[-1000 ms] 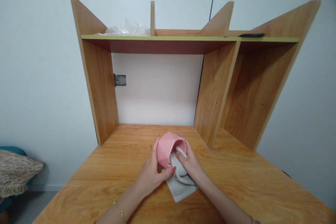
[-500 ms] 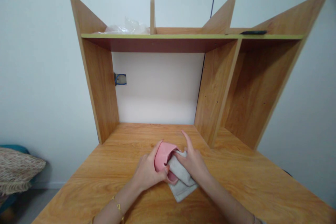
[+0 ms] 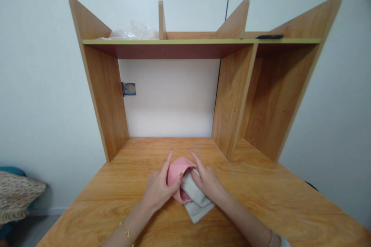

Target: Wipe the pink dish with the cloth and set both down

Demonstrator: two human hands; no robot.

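Above the wooden desktop, my left hand [image 3: 159,188] grips a pink hollow container [image 3: 175,170] from its left side, thumb across the near rim and index finger pointing forward. The container lies tilted with its opening facing right. A light grey cloth [image 3: 193,188] is bunched partly inside that opening, and its folded corner hangs below. My right hand [image 3: 209,183] holds the cloth at the opening, thumb pushed in against the cloth and index finger stretched along the far side. The container's inside is mostly hidden by the cloth.
The wooden desktop [image 3: 116,193] carries a hutch with upright panels [image 3: 228,112] behind my hands. A clear plastic bag [image 3: 133,32] and a thin dark object [image 3: 269,36] lie on its upper shelf [image 3: 191,41]. A patterned cushion [image 3: 20,193] is at the far left.
The view has shifted slightly, moving the hutch left. The pink container has turned a little in my left hand, whose index finger now extends forward. My right hand stays at the cloth.
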